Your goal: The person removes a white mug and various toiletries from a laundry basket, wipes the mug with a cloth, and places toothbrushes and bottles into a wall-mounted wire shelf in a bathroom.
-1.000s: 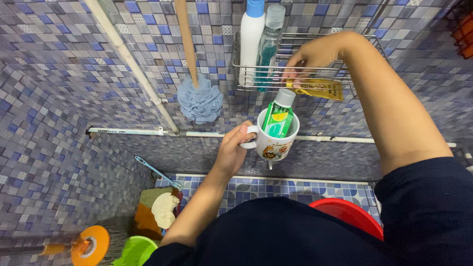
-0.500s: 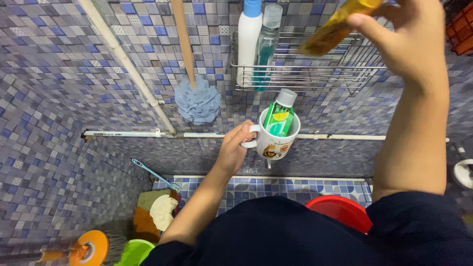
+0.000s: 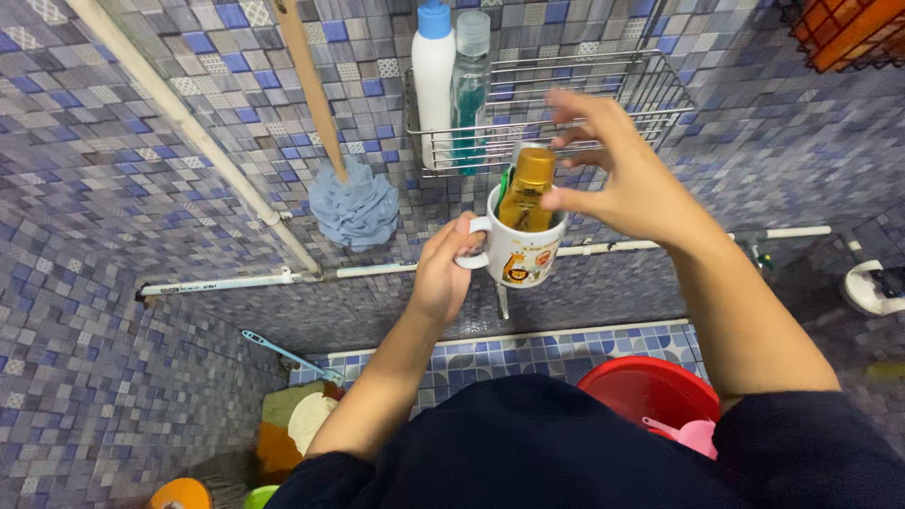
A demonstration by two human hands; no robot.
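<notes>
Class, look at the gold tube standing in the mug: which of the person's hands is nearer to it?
Right. The right hand is open beside the gold tube, fingertips just off it. The left hand grips the handle of the white mug, lower and left of the tube.

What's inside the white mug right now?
A gold tube stands upright in the white mug, with a green tube's edge showing behind it. Their lower parts and the mug's bottom are hidden by its wall.
</notes>
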